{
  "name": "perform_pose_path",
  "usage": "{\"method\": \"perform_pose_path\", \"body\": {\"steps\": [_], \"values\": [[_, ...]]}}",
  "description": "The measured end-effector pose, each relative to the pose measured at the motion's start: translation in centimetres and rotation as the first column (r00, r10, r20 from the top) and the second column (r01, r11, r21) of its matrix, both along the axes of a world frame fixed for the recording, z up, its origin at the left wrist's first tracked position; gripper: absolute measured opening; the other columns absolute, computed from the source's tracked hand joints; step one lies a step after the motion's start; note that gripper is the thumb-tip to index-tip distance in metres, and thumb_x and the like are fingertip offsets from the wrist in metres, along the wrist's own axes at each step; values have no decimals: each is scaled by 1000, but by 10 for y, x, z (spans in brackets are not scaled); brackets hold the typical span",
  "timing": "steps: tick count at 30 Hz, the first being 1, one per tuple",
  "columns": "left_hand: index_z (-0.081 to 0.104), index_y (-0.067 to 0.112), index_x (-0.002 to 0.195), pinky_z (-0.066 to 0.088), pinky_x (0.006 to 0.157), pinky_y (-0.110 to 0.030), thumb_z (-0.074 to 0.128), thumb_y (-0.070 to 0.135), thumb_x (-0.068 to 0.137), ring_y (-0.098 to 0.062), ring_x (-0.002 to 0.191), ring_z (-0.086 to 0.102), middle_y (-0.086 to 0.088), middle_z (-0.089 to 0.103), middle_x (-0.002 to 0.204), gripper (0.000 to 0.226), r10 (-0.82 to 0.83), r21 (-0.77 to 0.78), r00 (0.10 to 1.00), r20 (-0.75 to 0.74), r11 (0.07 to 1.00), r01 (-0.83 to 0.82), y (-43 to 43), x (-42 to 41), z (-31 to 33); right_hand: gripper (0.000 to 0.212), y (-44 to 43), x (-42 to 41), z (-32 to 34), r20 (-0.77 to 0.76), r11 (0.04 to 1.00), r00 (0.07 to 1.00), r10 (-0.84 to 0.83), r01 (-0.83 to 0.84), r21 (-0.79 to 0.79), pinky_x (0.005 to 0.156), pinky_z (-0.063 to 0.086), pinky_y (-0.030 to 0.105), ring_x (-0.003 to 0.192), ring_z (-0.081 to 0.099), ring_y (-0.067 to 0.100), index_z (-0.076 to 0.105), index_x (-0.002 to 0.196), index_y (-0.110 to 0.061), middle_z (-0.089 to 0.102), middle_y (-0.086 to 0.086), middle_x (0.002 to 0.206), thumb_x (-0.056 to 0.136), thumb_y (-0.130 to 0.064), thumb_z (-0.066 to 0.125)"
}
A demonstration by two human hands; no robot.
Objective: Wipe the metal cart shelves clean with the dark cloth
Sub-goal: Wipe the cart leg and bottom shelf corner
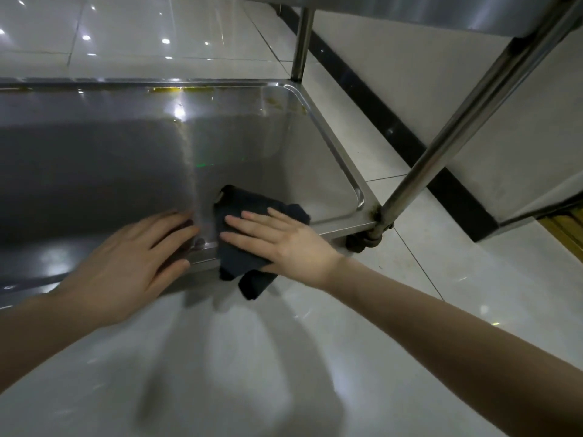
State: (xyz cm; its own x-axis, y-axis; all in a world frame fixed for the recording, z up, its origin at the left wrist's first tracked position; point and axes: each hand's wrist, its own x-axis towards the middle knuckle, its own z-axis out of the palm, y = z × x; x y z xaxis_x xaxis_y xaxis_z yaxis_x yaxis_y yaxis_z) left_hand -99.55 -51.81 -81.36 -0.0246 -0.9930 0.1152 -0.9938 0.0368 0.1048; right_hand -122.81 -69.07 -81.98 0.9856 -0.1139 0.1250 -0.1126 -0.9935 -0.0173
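The bottom shelf of the metal cart is a shallow steel tray low above the floor. The dark cloth lies bunched at the shelf's near edge, partly hanging over the rim. My right hand presses flat on the cloth with straight fingers. My left hand rests with spread fingers on the shelf's near rim, just left of the cloth. Yellowish stains mark the far edge and far right corner of the shelf.
Two steel posts rise from the shelf's right corners to an upper shelf. A caster sits under the near right corner. Glossy tiled floor surrounds the cart; a wall with black skirting runs on the right.
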Motion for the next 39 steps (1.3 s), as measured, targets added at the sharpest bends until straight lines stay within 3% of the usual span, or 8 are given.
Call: {"method": "perform_pose_path", "body": {"steps": [5,8,13,18,25,30,33,39], "values": [[48,20,143,39,107,-50,24,42,100,-29,139,39,-4,39,153,54,18,-31,999,-35,999,-19,51,30,-10,62,-51,-64,5,-39,977,976,-214,213,-22,117,27,52,148,21,18,25,152,-29,22,-6,159,96,-49,41],[50,20,141,41,103,-53,28,36,99,-30,139,38,-5,39,152,50,63,-86,993,-102,994,-72,71,39,-15,61,-48,-71,5,-26,949,949,-314,314,5,115,28,56,147,23,18,28,149,-32,25,-7,157,92,-47,46],[61,16,131,43,103,-53,34,35,96,-29,138,39,-7,45,148,47,98,-187,982,-161,974,-128,79,39,-18,63,19,12,5,17,993,993,-113,114,-18,115,29,52,143,34,25,43,147,-23,37,-2,154,89,-34,66],[70,13,118,44,101,-52,41,37,94,-31,133,45,-11,52,140,45,150,-239,981,-126,955,-177,102,61,-16,62,88,109,-2,73,995,994,84,-88,40,118,23,49,144,33,24,41,147,-23,38,-2,155,91,-32,64],[68,15,122,46,94,-53,51,19,90,-37,121,54,-12,55,135,36,201,-295,973,-114,928,-227,150,87,-18,59,23,22,12,84,998,995,-61,62,-9,108,37,58,138,40,29,50,140,-15,46,5,148,86,-29,69],[66,15,125,47,92,-49,68,-9,74,-41,114,57,-17,57,132,56,291,-267,954,-67,916,-299,176,94,-12,74,37,36,17,48,995,997,-68,71,-67,109,32,57,134,43,34,52,138,-13,50,8,144,72,-17,85],[64,16,128,47,92,-46,58,7,84,-37,114,56,-16,56,133,46,290,-280,955,-55,914,-293,185,95,-11,65,81,93,20,22,998,999,48,-47,-32,109,34,60,138,40,35,51,141,-14,44,7,149,82,-23,77],[59,14,132,46,95,-48,45,25,94,-34,118,54,-13,51,136,43,352,-288,935,-28,893,-345,216,110,-18,63,166,206,11,-29,987,987,160,-160,19,120,12,49,150,14,20,27,153,-26,19,-5,162,97,-36,53]]}}
